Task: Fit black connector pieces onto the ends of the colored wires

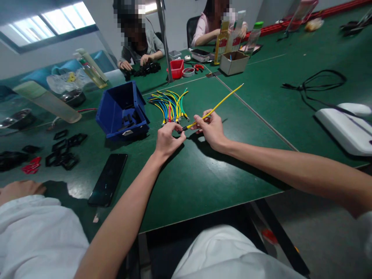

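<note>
Between my hands runs a yellow wire point(223, 101) with a black sleeve at its near end. My left hand point(169, 139) pinches that black end between thumb and fingertips. My right hand point(211, 128) grips the yellow part a little farther along, and the free end slants up to the right. Just beyond my left hand lies a bundle of short wires point(173, 102) in yellow, blue and green, with metal terminals at the near ends. To the left stands a blue bin point(116, 110) holding small black pieces.
A black phone point(108, 180) lies left of my forearm, with black frames point(62, 151) and red pieces point(31, 166) beyond. A white device point(343, 130) and black cable point(322, 83) are at right. A red box point(176, 69) and cardboard box point(233, 64) stand farther back, near two people.
</note>
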A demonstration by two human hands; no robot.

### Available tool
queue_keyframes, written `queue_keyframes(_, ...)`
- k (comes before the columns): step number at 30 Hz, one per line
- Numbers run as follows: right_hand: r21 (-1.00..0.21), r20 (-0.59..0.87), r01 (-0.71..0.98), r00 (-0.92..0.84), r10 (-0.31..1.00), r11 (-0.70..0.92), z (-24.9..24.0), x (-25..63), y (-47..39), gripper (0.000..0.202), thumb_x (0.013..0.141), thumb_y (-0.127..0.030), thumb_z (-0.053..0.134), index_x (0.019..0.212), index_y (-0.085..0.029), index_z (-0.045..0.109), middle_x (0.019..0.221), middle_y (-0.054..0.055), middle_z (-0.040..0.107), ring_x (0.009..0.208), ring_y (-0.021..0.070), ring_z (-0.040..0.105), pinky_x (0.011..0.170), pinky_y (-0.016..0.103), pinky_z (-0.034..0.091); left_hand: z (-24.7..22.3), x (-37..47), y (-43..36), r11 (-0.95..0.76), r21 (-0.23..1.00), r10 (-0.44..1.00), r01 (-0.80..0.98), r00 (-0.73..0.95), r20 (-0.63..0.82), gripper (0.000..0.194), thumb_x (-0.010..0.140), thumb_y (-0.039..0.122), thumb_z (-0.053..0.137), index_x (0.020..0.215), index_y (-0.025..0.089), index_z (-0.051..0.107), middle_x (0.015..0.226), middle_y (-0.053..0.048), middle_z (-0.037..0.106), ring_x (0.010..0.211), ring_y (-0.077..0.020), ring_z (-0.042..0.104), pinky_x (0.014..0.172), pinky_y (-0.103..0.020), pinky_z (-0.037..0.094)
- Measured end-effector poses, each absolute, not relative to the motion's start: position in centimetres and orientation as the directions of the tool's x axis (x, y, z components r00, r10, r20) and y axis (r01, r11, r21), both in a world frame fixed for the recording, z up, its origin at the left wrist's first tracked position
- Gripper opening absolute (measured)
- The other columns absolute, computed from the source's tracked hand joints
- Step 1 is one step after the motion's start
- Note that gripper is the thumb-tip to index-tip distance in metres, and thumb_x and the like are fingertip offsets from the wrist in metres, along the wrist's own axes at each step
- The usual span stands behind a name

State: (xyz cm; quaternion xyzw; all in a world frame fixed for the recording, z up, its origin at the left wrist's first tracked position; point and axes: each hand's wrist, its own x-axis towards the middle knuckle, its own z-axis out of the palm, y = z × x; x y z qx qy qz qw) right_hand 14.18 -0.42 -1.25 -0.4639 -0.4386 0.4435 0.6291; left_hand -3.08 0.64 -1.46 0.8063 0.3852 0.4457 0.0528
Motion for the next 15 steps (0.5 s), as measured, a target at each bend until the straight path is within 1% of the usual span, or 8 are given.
queue_keyframes(3, -0.973, 0.148, -0.141, 0.212, 0.966, 0.180, -1.17, 14.15, -0.46, 0.048, 0.072, -0.053, 0.072, 0.089, -0.025, 0.036, 0.074, -0.004, 0.059, 0.062, 0.0154, 0.069, 0.045, 0.022, 0.049, -1.52, -3.19, 0.64, -0.719, 0.402, 0.647, 0.566, 0.336, 0.685, 0.009, 0.073, 0.014, 0.065, 0.077, 0.019, 0.058, 0.079, -0.001, 0.068, 0.073, -0.0151, 0.063, 0.071, -0.029, 0.050)
queue_keyframes(9, -0.977, 0.161, -0.111, 0.187, 0.969, 0.183, -1.06, 14.13, -0.62, 0.047, 0.072, -0.051, 0.072, 0.088, -0.025, 0.036, 0.072, -0.004, 0.058, 0.062, 0.0159, 0.069, 0.045, 0.022, 0.049, -1.44, -3.24, 0.39, -0.730, 0.387, 0.640, 0.564, 0.363, 0.677, 0.010, 0.074, 0.013, 0.063, 0.077, 0.019, 0.057, 0.079, -0.001, 0.068, 0.074, -0.0154, 0.063, 0.071, -0.029, 0.050)
queue_keyframes(15, -0.978, 0.168, -0.092, 0.178, 0.970, 0.186, -1.11, 14.14, -0.53, 0.049, 0.070, -0.051, 0.075, 0.085, -0.025, 0.036, 0.068, -0.005, 0.057, 0.063, 0.0163, 0.068, 0.045, 0.023, 0.048, -1.54, -3.05, 0.86, -0.708, 0.404, 0.663, 0.579, 0.350, 0.662, 0.009, 0.074, 0.013, 0.062, 0.075, 0.020, 0.056, 0.078, 0.000, 0.068, 0.076, -0.0158, 0.063, 0.074, -0.030, 0.049)
